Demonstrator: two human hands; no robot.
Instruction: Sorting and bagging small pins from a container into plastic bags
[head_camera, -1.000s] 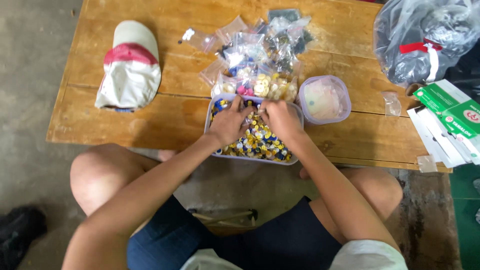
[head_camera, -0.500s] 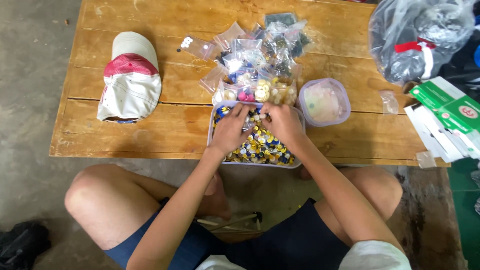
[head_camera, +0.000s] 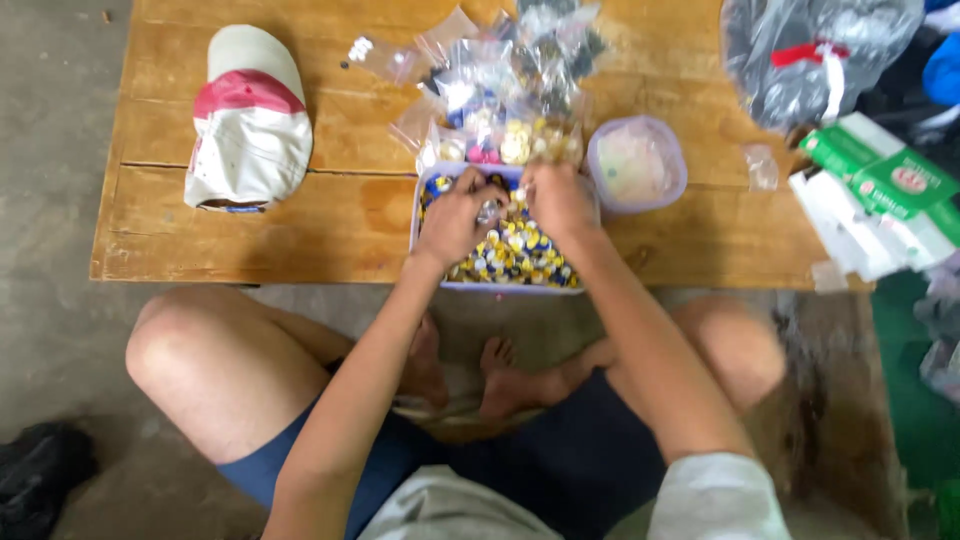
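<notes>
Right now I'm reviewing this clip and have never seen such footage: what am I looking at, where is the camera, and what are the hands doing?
There is no machine here. The camera sits on a person's head and looks down at their own arms and crossed legs. A low wooden table bears a tray of small colourful caps. The left hand and the right hand meet over it, pinching something small between them; what exactly is too small to tell. Behind lie small clear bags, a round lidded tub, a white and red cap, a big plastic bag and green and white cartons.
</notes>
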